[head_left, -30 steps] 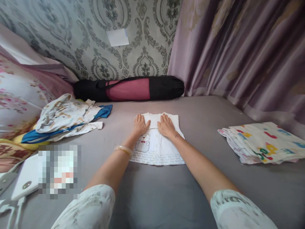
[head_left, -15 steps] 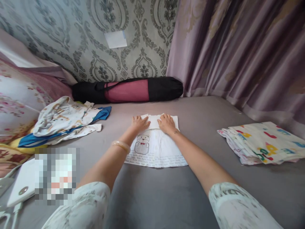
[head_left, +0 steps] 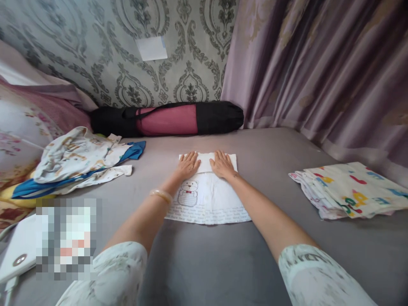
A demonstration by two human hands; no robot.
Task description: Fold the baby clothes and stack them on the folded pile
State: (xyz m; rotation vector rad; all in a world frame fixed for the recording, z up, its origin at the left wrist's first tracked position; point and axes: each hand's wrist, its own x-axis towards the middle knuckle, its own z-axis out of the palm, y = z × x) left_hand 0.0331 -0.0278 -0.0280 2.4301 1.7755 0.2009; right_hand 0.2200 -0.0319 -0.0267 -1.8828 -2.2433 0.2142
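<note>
A white cloth garment point(head_left: 219, 195) with a bear drawing and rows of small print lies on the grey sheet in front of me. Its far edge is folded over into a flat band. My left hand point(head_left: 189, 165) rests flat on the left part of that band, fingers stretched out. On the band's right part lies my right hand point(head_left: 222, 164), also flat with fingers spread. A short stretch of the folded band shows between the two hands. The cloth directly under my palms is hidden.
A black and pink roll bag point(head_left: 165, 120) lies along the wall. Rumpled children's clothes point(head_left: 76, 157) are heaped on the left, above a white device point(head_left: 24, 242) with a cable and a blurred patch. Folded printed cloths point(head_left: 353, 187) lie at right, below the purple curtain point(head_left: 287, 63).
The fingers of my left hand have straightened and flattened on the folded band. My right hand stays at nearly the same spot, its fingers flatter. The view has shifted slightly.
</note>
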